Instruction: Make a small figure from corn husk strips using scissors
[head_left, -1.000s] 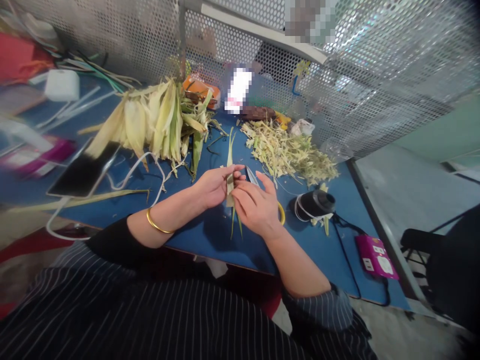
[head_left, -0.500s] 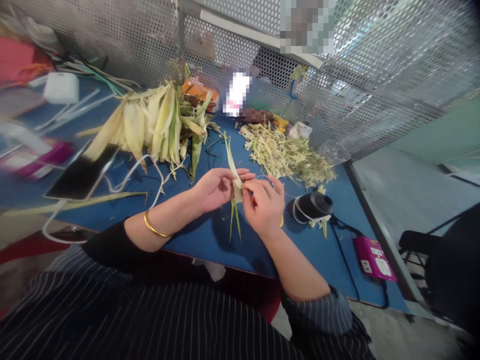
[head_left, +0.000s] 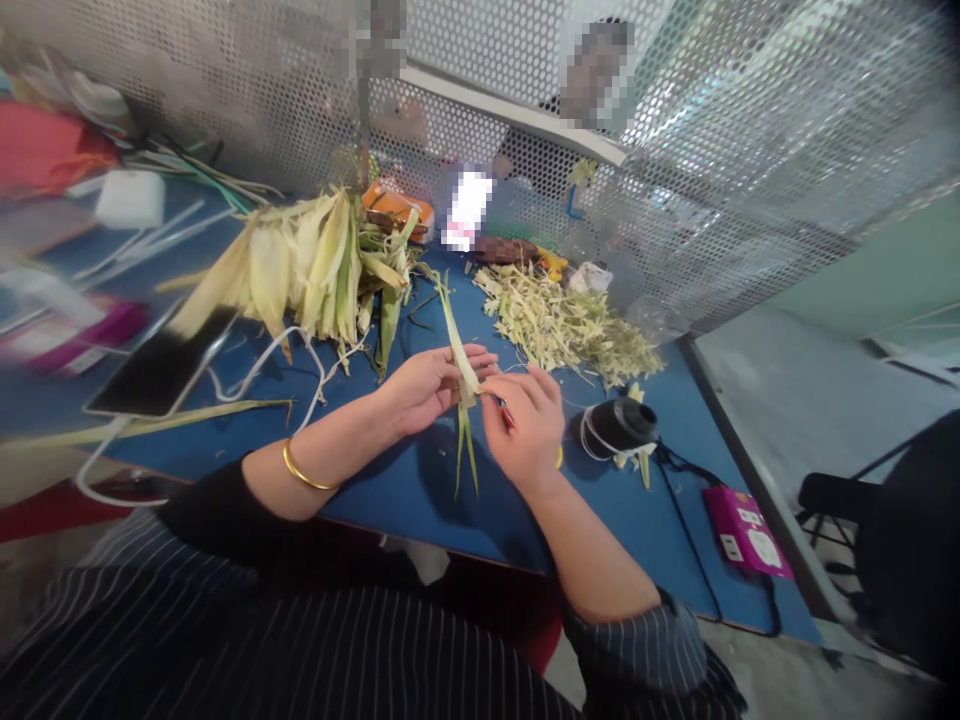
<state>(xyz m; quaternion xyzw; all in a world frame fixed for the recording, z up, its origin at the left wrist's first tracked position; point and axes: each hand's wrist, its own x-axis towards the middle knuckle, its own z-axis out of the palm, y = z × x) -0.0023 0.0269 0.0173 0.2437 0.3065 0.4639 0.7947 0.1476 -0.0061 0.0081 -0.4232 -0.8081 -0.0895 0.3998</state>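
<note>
Over the blue table, a pale corn husk (head_left: 457, 340) stands upright between my hands, with thin green strips hanging below it. My left hand (head_left: 427, 388) holds the husk from the left, its fingers extended behind it. From the right, my right hand (head_left: 525, 425) pinches the husk's lower part between thumb and fingertips. Something small and red (head_left: 508, 417) shows inside the right palm, with a yellow bit by the wrist; I cannot make out its kind. A fine thread arcs near the right fingers. A black spool-like cylinder (head_left: 616, 428) wound with white cord lies right of that hand.
A pile of corn husks (head_left: 307, 265) lies back left, and shredded husk (head_left: 562, 320) back right. A black phone (head_left: 161, 365) with a white cable lies left. Near the right edge is a magenta packet (head_left: 748, 532). A perforated metal screen (head_left: 480, 110) closes off the back.
Both hands stay at the husk, which leans a little more to the left at its top. The right fingertips have shifted slightly along its lower part. The whole view has tilted slightly.
</note>
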